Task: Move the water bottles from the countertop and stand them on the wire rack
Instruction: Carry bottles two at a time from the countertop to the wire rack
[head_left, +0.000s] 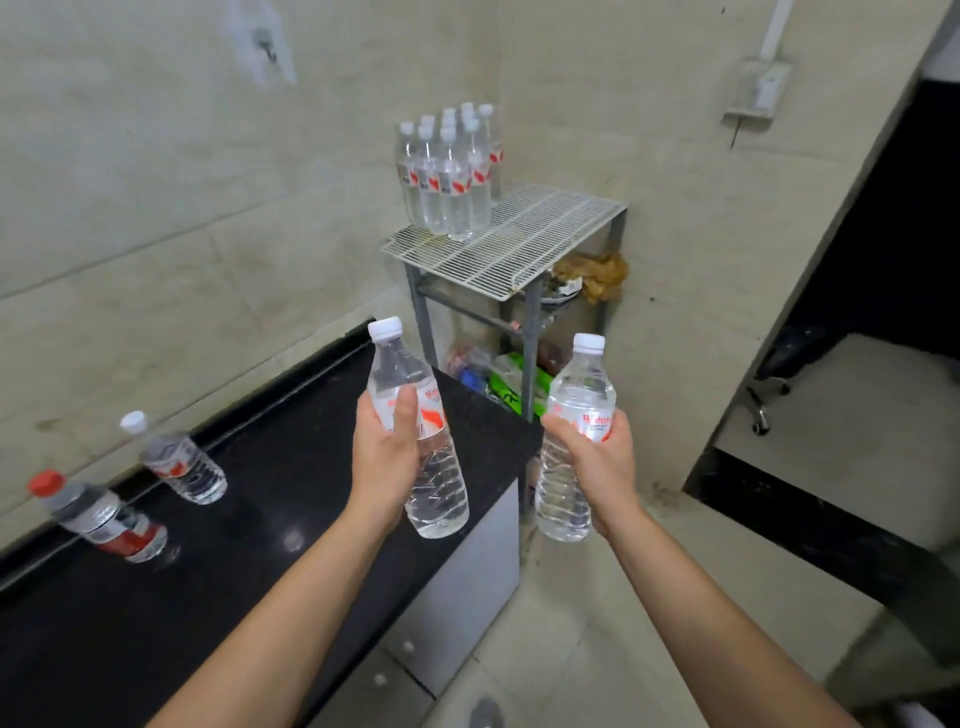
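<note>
My left hand (387, 457) grips a clear white-capped water bottle (439, 483) by its red label, held upright over the far end of the black countertop (249, 519). My right hand (597, 457) holds a second white-capped water bottle (566, 499) upright, past the counter's end, above the floor. The white wire rack (524, 244) stands ahead in the corner with several bottles (449, 171) clustered at its back left. A white-capped bottle (182, 462) and a red-capped bottle (104, 519) stand on the countertop at the left.
Under the rack's shelf lie bags and clutter (509, 374), and a brown bag (597, 275) sits behind it. A wall with a dark opening (883, 234) rises at the right, with an office chair base (769, 395) beyond. Tiled walls enclose the corner.
</note>
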